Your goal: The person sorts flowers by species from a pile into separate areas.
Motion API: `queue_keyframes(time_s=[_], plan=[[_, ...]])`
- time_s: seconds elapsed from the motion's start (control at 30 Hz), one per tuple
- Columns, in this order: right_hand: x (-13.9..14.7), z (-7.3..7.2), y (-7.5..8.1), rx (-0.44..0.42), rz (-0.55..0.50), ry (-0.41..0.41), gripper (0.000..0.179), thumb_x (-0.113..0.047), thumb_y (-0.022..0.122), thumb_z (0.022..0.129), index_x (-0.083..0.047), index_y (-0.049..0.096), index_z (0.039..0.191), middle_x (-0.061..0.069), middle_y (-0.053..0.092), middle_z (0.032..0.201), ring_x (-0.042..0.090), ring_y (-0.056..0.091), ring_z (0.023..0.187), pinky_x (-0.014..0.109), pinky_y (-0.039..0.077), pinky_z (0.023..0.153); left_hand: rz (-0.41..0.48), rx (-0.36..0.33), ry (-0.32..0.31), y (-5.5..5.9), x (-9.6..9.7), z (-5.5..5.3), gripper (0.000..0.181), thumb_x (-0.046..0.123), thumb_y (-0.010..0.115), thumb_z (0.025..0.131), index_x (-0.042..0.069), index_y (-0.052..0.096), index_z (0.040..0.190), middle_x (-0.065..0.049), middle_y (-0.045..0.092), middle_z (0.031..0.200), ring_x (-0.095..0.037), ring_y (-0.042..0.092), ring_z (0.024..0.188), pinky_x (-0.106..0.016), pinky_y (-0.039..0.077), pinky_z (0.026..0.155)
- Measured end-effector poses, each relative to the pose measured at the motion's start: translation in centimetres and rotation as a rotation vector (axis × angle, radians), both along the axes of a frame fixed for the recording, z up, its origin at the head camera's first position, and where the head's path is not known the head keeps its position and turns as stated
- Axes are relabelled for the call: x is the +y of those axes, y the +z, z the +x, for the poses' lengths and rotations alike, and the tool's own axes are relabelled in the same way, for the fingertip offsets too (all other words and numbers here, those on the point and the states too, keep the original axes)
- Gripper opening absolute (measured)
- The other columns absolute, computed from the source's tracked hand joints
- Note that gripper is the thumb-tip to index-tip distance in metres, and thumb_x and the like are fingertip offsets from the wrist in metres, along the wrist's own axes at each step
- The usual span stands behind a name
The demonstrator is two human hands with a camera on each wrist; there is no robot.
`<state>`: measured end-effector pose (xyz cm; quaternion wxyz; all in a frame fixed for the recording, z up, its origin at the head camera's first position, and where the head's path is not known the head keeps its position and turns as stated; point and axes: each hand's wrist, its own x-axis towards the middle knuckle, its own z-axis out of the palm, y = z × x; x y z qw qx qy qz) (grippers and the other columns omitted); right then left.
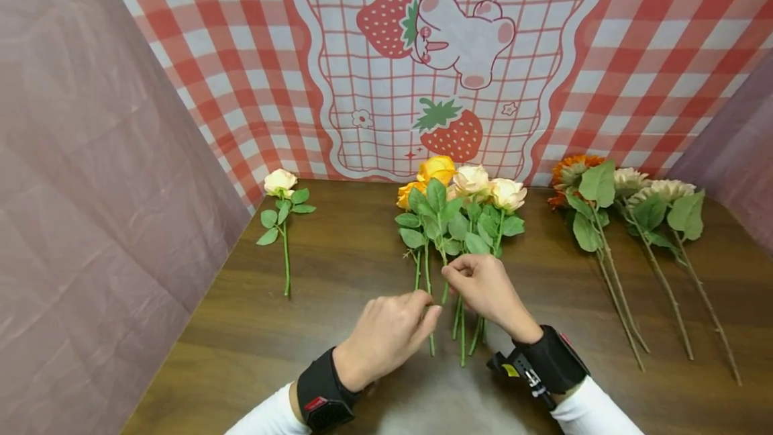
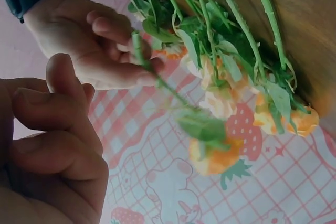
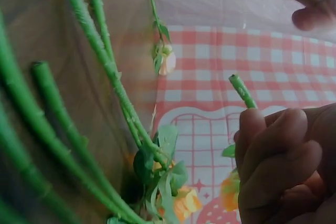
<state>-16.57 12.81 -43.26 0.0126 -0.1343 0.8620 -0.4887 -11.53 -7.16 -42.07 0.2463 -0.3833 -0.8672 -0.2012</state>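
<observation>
My right hand [image 1: 483,287] pinches the green stem of a yellow-orange rose [image 2: 212,156] between thumb and fingers. In the right wrist view the cut end of that stem [image 3: 242,91] sticks out past the fingers. The rose is held above a bunch of roses on the table, with cream roses [image 1: 508,194] on the right and another orange rose [image 1: 409,195] on the left. Just left of the right hand is my left hand [image 1: 386,331], its fingers loosely bent and nothing between them. The lower stems of the bunch run down between the two hands.
A single cream rose [image 1: 280,182] lies apart on the left of the wooden table [image 1: 223,327]. On the right lie orange flowers [image 1: 570,173] and whitish flowers [image 1: 661,191] with long brown stems. A red-checked cloth [image 1: 253,52] hangs behind the table.
</observation>
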Motion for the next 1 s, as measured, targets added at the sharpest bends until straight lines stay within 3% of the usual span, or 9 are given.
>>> queue_keyframes(time_s=[0.27, 0.43, 0.7, 1.0], plan=[[-0.8, -1.8, -0.3, -0.156, 0.011, -0.029, 0.025, -0.015, 0.061, 0.096, -0.004, 0.07, 0.076, 0.016, 0.065, 0.062, 0.011, 0.049, 0.039, 0.023, 0.037, 0.038, -0.001, 0.009, 0.02, -0.1, -0.1, -0.1, 0.01, 0.014, 0.068, 0.092, 0.01, 0.064, 0.084, 0.007, 0.059, 0.063, -0.005, 0.052, 0.047, -0.02, 0.039, 0.042], [-1.0, -2.4, -1.0, -0.197, 0.046, 0.024, 0.026, -0.014, 0.059, 0.097, -0.001, 0.072, 0.079, 0.014, 0.064, 0.061, 0.01, 0.049, 0.037, 0.025, 0.041, 0.037, -0.01, 0.004, 0.018, -0.2, -0.2, -0.2, 0.012, 0.014, 0.068, 0.092, 0.011, 0.062, 0.082, 0.007, 0.055, 0.061, -0.005, 0.048, 0.046, -0.019, 0.036, 0.041], [-0.7, -2.3, -1.3, -0.221, 0.056, 0.063, 0.02, -0.011, 0.058, 0.096, 0.002, 0.074, 0.096, 0.013, 0.066, 0.066, 0.012, 0.051, 0.039, 0.028, 0.045, 0.039, -0.016, 0.0, 0.016, -0.1, -0.3, -0.2, 0.017, 0.013, 0.068, 0.091, 0.012, 0.058, 0.078, 0.008, 0.048, 0.057, -0.004, 0.042, 0.045, -0.018, 0.031, 0.041], [-0.8, -1.5, -1.3, -0.185, 0.083, 0.073, 0.018, -0.009, 0.06, 0.095, 0.003, 0.073, 0.101, 0.01, 0.066, 0.065, 0.011, 0.051, 0.039, 0.027, 0.043, 0.038, -0.018, 0.012, 0.027, 0.2, -0.5, -0.2, 0.016, 0.013, 0.068, 0.091, 0.011, 0.059, 0.078, 0.007, 0.05, 0.058, -0.004, 0.042, 0.045, -0.019, 0.032, 0.04]])
